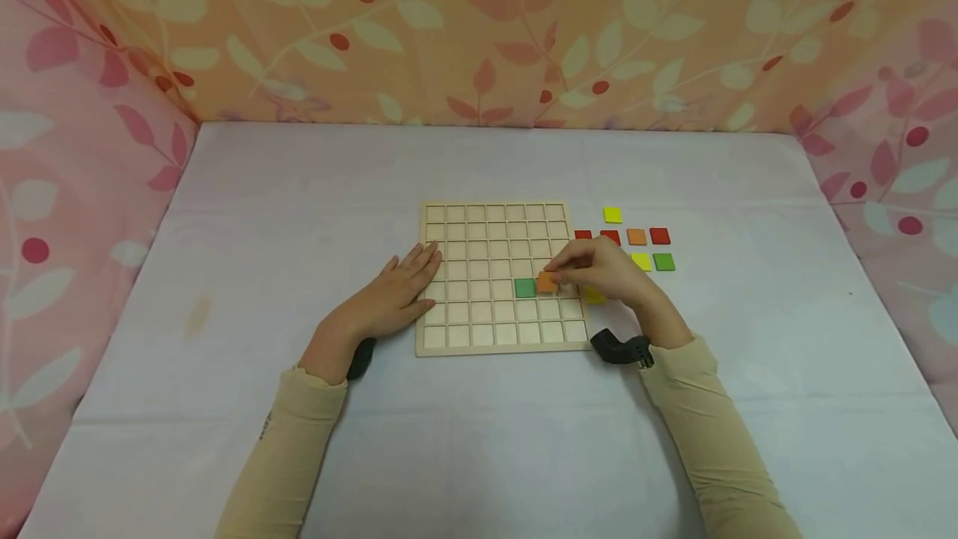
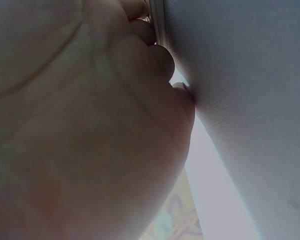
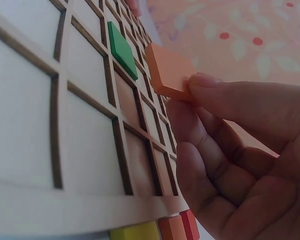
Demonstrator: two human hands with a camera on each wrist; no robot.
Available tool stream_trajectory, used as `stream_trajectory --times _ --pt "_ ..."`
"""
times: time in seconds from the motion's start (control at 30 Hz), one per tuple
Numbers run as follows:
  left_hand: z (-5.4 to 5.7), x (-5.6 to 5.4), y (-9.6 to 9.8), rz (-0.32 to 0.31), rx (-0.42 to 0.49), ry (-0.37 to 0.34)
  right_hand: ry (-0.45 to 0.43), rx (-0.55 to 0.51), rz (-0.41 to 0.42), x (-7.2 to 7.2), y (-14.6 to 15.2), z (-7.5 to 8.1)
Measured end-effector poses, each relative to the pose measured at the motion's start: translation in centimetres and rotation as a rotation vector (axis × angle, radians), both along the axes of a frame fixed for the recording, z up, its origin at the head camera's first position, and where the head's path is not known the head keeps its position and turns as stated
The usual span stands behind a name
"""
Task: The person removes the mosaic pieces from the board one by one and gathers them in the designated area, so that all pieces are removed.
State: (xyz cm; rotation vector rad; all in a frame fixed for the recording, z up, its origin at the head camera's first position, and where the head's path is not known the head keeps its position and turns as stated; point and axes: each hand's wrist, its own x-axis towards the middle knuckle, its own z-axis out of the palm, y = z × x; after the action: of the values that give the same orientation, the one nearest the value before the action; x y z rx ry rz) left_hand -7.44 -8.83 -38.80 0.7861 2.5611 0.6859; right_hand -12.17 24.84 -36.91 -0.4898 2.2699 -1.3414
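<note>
A square wooden grid board [image 1: 481, 353] lies on the table, its cells framed by raised strips. One green tile [image 1: 525, 288] sits in a cell right of the board's middle. Between thumb and fingers, my right hand [image 1: 602, 266] pinches an orange tile [image 1: 547, 282] over the cell beside the green one. In the right wrist view the orange tile [image 3: 170, 72] is tilted, above the grid strips. My left hand [image 1: 389, 294] lies flat with straight fingers, its fingertips on the board's left edge. The left wrist view shows mostly the palm [image 2: 85, 130].
Loose tiles lie on the white table [image 1: 479, 439] right of the board: a yellow tile [image 1: 613, 215] at the back, a red tile [image 1: 659, 236], an orange tile [image 1: 636, 237], a green tile [image 1: 664, 262] and several more, some partly behind my right hand. Patterned cloth [image 1: 479, 32] walls the back and sides.
</note>
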Motion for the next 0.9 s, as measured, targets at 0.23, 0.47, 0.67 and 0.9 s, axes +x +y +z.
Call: stream_trajectory --times 0.23,0.47,0.67,0.9 --pt "0.0 -0.1 0.1 -0.004 0.002 0.001 0.012 -0.004 -0.006 0.2 0.5 -0.1" --pt "-0.1 -0.1 0.1 -0.007 0.004 0.001 0.02 0.01 -0.012 0.2 1.3 -0.4" --pt "0.0 -0.2 0.0 -0.007 0.008 -0.001 0.015 0.017 -0.013 0.1 1.8 -0.6" --pt "0.1 -0.1 -0.1 0.002 0.016 -0.01 0.002 0.043 -0.002 0.2 2.3 -0.8"
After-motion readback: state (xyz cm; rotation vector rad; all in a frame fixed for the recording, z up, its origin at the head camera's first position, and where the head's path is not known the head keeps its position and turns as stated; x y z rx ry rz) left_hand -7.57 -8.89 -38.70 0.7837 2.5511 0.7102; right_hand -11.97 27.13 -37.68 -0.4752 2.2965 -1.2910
